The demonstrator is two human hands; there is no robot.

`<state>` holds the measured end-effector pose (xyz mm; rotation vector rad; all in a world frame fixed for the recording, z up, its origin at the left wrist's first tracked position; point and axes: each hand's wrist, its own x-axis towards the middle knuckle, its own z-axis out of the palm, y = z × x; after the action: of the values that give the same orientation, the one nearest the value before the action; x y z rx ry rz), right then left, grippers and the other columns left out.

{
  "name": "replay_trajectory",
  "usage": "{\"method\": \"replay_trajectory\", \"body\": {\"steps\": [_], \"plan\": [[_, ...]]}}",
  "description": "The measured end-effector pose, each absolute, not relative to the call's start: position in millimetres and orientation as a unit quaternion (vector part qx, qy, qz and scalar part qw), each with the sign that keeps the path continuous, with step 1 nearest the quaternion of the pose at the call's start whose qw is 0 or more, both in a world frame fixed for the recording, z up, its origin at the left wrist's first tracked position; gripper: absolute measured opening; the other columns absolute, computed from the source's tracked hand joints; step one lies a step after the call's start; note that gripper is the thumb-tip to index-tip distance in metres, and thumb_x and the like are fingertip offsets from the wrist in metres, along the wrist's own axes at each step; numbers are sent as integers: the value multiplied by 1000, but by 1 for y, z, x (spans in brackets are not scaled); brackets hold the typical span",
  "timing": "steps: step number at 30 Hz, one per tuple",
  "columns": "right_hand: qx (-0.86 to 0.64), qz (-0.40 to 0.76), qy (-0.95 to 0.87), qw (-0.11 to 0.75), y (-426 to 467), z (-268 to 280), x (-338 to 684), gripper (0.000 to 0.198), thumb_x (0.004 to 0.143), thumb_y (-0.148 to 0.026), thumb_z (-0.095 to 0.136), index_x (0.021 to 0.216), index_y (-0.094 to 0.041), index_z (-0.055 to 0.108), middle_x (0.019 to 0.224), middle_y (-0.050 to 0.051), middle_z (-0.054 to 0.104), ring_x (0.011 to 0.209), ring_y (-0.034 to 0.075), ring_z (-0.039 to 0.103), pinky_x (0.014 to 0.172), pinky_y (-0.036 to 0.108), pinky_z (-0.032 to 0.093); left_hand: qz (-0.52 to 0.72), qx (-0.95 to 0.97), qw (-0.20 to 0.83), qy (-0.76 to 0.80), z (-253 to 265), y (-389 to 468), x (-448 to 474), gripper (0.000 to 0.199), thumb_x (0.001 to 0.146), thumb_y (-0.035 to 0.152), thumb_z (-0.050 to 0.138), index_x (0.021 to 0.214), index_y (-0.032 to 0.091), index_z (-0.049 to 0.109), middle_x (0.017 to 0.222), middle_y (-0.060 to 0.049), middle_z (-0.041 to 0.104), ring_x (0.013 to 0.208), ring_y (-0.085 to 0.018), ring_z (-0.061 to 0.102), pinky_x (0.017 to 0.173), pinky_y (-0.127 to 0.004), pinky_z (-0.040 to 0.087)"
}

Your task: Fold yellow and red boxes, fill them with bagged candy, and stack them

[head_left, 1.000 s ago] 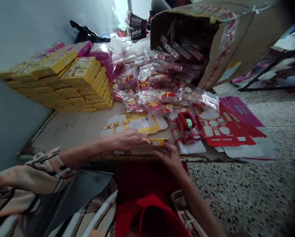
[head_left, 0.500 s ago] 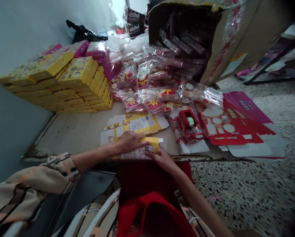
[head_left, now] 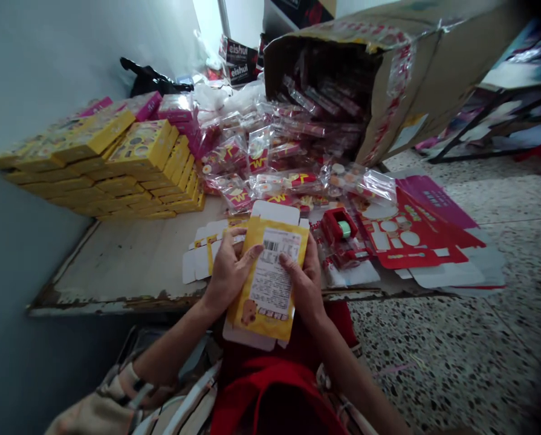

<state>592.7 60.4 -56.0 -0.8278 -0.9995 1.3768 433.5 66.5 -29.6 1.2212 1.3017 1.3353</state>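
Between my two hands is a yellow cardboard box (head_left: 270,284), its printed back with barcode and text facing me. White end flaps stick out at its top and bottom. My left hand (head_left: 227,266) grips the left edge, thumb on the front. On the right edge my right hand (head_left: 304,281) holds it the same way, thumb pressed on the label. Behind the left hand, several flat yellow-and-white box blanks (head_left: 200,251) lie on the table (head_left: 116,266). Right of my right hand sits a red tape dispenser (head_left: 339,226) with pale green tape.
Stacked yellow boxes (head_left: 138,151) stand at the left by the wall. Plastic-wrapped toy packs (head_left: 270,157) are heaped at the back, spilling from a tipped carton (head_left: 401,90). Red card sheets (head_left: 415,235) overhang the table's right end. Speckled floor (head_left: 410,344) lies beyond.
The yellow box has come up off the table's front edge, toward me, and its back now faces me. Both hands have shifted to its sides. The view has shifted slightly.
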Motion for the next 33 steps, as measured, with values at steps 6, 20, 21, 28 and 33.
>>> {"method": "replay_trajectory", "body": {"steps": [6, 20, 21, 28, 33], "plan": [[-338, 712, -443, 427, 39, -60, 613, 74, 81, -33, 78, 147, -36, 45, 121, 5, 71, 105, 29, 71, 85, 42, 62, 597, 421, 481, 485, -74, 34, 435, 58, 86, 51, 76, 133, 25, 54, 78, 2, 72, 57, -13, 62, 54, -21, 49], [-514, 467, -541, 475, 55, -93, 626, 35, 94, -46, 65, 120, -25, 54, 87, 0, 62, 75, 18, 60, 65, 27, 52, 610, 256, 648, 378, -116, 51, 431, 62, 66, 30, 93, 122, 26, 66, 95, 2, 68, 82, -14, 68, 75, -24, 56], [-504, 497, -530, 467, 57, -90, 629, 44, 92, -44, 67, 129, -26, 52, 92, 0, 65, 79, 19, 63, 68, 28, 54, 599, 276, 650, 377, -116, 54, 427, 67, 67, 29, 93, 127, 27, 64, 92, 2, 68, 82, -13, 67, 76, -23, 55], [-467, 449, -650, 397, 53, -70, 640, 21, 95, -38, 69, 106, -25, 79, 111, 5, 76, 103, 23, 68, 87, 32, 53, 504, 504, 592, 376, -116, 68, 398, 24, 71, 34, 90, 87, 18, 83, 93, -7, 73, 90, -20, 67, 85, -29, 53], [-496, 450, -621, 407, 50, -64, 638, 20, 92, -42, 74, 94, -24, 80, 95, 4, 78, 86, 21, 70, 74, 29, 53, 532, 438, 611, 390, -106, 59, 412, 29, 66, 39, 92, 82, 17, 82, 105, -12, 79, 100, -26, 71, 87, -34, 55]]}}
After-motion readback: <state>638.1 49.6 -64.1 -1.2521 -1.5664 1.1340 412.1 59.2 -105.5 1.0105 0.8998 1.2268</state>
